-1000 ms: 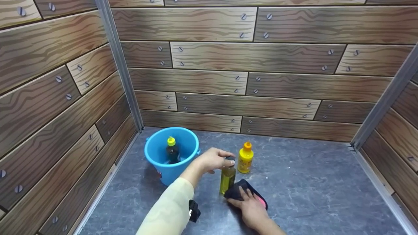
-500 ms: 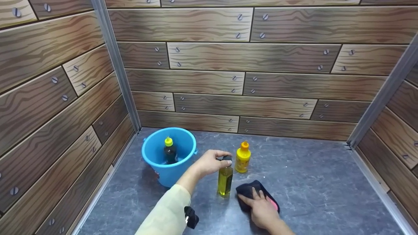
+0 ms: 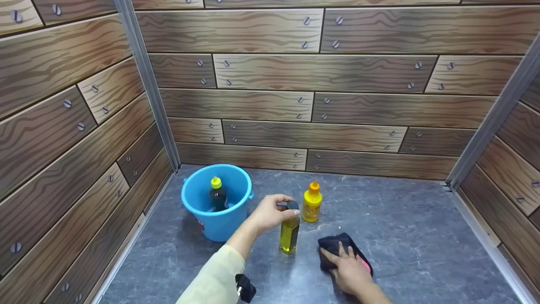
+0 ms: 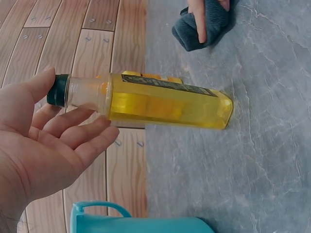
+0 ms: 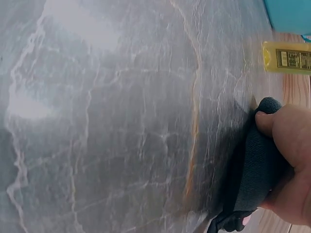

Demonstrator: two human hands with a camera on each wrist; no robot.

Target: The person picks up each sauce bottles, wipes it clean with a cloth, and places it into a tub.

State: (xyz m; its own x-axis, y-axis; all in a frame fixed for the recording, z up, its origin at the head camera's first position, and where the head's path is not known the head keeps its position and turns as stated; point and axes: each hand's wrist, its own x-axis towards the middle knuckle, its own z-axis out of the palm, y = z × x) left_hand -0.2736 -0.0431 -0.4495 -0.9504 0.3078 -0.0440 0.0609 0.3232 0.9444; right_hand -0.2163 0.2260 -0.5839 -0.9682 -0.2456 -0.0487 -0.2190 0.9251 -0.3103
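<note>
Change over the last second: the right hand and the dark folded cloth with a pink edge under it have slid rightward across the grey marbled tabletop. A second ago the cloth lay against the base of the clear bottle of yellow liquid with a black cap; now there is a plain gap of bare stone between them. The bottle itself has stayed put, upright, with the left hand at its cap throughout. Reading: the wiping has moved off the patch beside the bottle toward open surface at the right, while the bottle is kept steady.

Large to small:
- Blue plastic bucket at back left, near the wall corner; a dark bottle with a yellow-green cap stands inside it.
- Opaque yellow squeeze bottle with an orange cap stands just behind and right of the clear bottle, apart from it.

Pose:
- Left hand: arm in a pale sleeve reaching in from below. Thumb and fingers rest lightly at the neck and cap, fingers nearly straight, not wrapped round. Loose, mostly open contact.
- Right hand: palm down, fingers spread flat, pressing the cloth to the tabletop. The right wrist view shows a fingertip bearing on the cloth edge.
</note>
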